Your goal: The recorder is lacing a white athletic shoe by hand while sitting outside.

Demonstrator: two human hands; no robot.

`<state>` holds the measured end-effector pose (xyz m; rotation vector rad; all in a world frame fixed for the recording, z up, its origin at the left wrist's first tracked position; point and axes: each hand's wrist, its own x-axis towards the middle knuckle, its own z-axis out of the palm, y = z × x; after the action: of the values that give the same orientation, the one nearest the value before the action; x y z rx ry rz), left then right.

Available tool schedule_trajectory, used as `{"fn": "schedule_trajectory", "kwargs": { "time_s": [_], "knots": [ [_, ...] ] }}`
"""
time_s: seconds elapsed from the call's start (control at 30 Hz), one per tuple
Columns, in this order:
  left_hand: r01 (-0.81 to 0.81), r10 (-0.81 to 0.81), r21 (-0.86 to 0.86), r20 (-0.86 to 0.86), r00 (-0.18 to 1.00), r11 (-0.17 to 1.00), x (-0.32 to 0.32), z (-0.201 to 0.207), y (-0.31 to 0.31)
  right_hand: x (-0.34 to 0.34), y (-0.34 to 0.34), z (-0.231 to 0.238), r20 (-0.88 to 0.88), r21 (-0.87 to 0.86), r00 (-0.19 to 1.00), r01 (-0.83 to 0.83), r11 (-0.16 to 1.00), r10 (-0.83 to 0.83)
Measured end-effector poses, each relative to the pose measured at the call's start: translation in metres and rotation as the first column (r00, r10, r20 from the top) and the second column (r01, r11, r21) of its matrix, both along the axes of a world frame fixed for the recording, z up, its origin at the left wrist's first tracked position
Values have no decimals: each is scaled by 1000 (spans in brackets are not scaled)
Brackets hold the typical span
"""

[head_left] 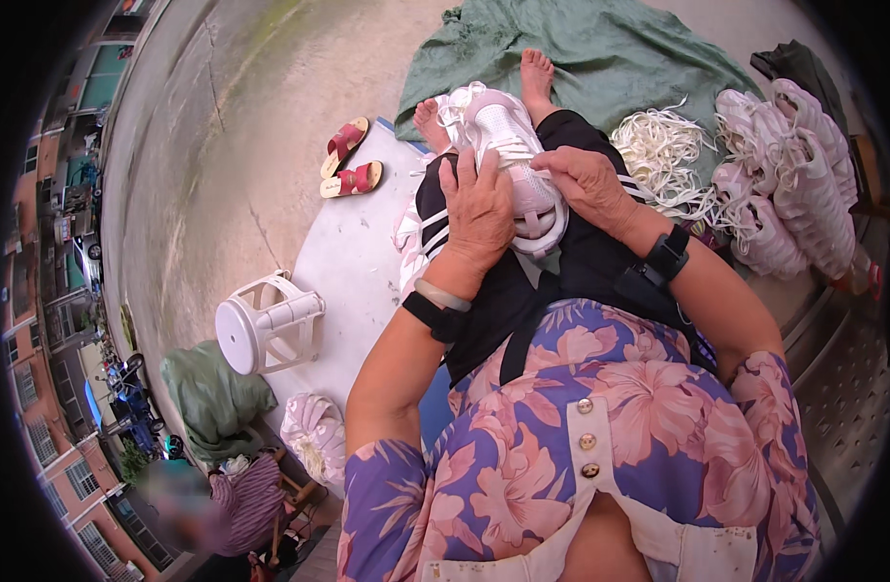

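A pink and white sneaker [537, 209] rests on my lap between my thighs, its toe turned toward me and white lacing across its upper. My left hand [479, 209] lies against the shoe's left side with its fingers stretched and apart; its thumb is partly hidden. On the opposite side, my right hand [590, 184] has thumb and forefinger pinched together at a white shoelace [516, 153] by the lowest lacing rows. More loose lace loops hang about the shoe's far end.
A heap of white laces [658, 155] lies on a green cloth [600, 48], beside bundled pink shoes [794, 175] at right. Red sandals [353, 179], a white stool [266, 325] and a green sack [212, 398] stand left. Another person [241, 504] sits at lower left.
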<state>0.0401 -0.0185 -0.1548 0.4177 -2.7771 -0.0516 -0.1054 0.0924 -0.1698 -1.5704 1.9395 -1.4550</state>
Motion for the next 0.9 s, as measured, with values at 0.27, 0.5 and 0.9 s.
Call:
{"fn": "schedule_trajectory", "kwargs": {
  "time_s": [0.27, 0.5, 0.9],
  "knots": [
    [-38, 49, 166, -64, 997, 985, -2, -11, -7, -6, -5, -10, 208, 105, 975, 55, 993, -76],
    [16, 5, 279, -76, 997, 960, -7, -7, -11, 6, -9, -2, -131, 55, 991, 28, 998, -21],
    [157, -168, 531, -27, 985, 833, -5, -4, -35, 2, -16, 5, -447, 169, 892, 14, 985, 64]
  ]
}}
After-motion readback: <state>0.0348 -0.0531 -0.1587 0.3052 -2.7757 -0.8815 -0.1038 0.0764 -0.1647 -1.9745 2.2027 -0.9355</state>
